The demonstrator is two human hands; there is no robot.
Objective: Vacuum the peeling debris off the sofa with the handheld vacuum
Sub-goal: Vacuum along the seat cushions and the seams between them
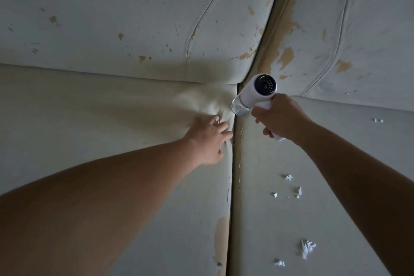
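Left hand (207, 141) presses the cushion (112, 119) with open fingers, right hand (282, 116) grips the vacuum (257, 93) at the seam (235, 159); white scraps (307, 249) lie uncollected.

The pale sofa (139, 219) fills the whole view, and its skin is worn. Brown-yellow patches (286, 57) show where the top layer is gone. Most of them sit beside the deep crack (280, 6) between the left back pillow (112, 6) and the right back pillow (380, 29). One long patch (220, 237) runs down the edge of the left seat (89, 119). A sewn line (201, 18) curves down the left back pillow. A dark gap (233, 186) parts the two seats. A soft shadow (201, 69) lies low on the left back pillow.
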